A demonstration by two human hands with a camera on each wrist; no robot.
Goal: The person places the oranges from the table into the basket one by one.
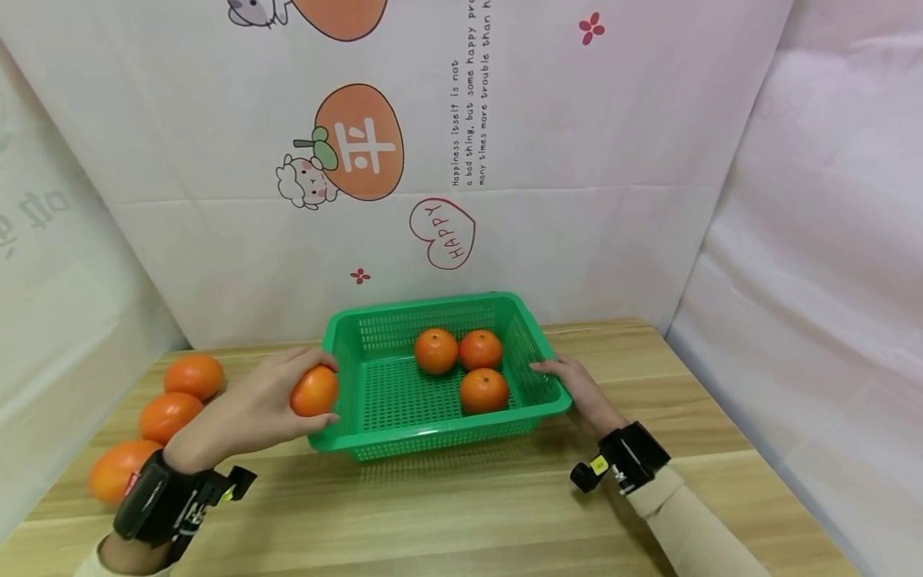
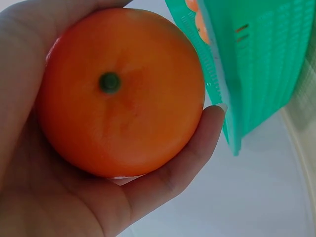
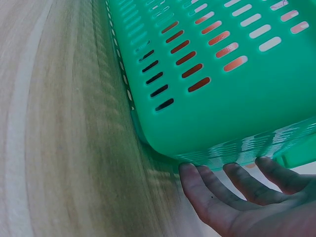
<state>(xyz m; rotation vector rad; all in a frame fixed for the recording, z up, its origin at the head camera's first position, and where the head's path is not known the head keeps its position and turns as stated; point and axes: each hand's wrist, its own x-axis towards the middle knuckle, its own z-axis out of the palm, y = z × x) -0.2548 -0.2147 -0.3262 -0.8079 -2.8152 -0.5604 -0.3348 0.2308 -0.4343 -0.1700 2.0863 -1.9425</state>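
My left hand (image 1: pixel 270 401) grips a mandarin orange (image 1: pixel 315 391) just outside the left rim of a green plastic basket (image 1: pixel 433 443). Up close in the left wrist view, fingers and thumb wrap round the mandarin orange (image 2: pixel 123 94), and its green stem end faces the camera. The basket holds three more mandarin oranges, one of them in front (image 1: pixel 484 391), towards its right side. At the basket's right end my right hand (image 1: pixel 580 393) holds the rim, thumb over the top. Its fingertips (image 3: pixel 190 173) touch the outer wall below in the right wrist view.
Three loose mandarin oranges stand in a row on the left of the wooden table (image 1: pixel 461 513), the middle one (image 1: pixel 169 417) beside my left forearm. A white printed cloth (image 1: pixel 562 240) hangs right behind the basket, with more white cloth at both sides.
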